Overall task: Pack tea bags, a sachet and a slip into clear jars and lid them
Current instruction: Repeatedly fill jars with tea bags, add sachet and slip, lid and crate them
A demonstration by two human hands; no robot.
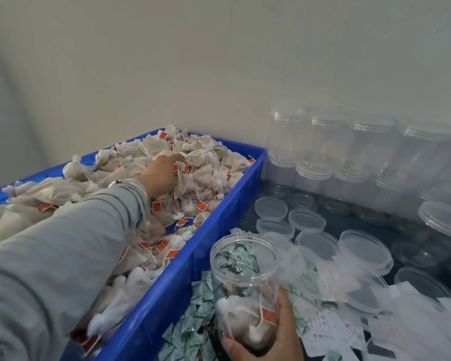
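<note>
The left hand (164, 173) reaches into the heap of tea bags (193, 168) in the blue crate (232, 194), its fingers curled down among the bags; whether they have pinched one cannot be told. The right hand (274, 332) grips the open jar (242, 272) near its base, thumb and fingers wrapped round it, just right of the crate above the green-printed sachets (190, 332). A few tea bags already lie at the bottom of the jar. To do this step well, the person should lift bags by the body, not the string, so tags do not tangle, and hold the jar mouth tilted toward the crate. Paper slips (323, 324) and loose lids (365, 248) lie to the right on the table (354, 220), beside stacked empty jars (349, 157)
</note>
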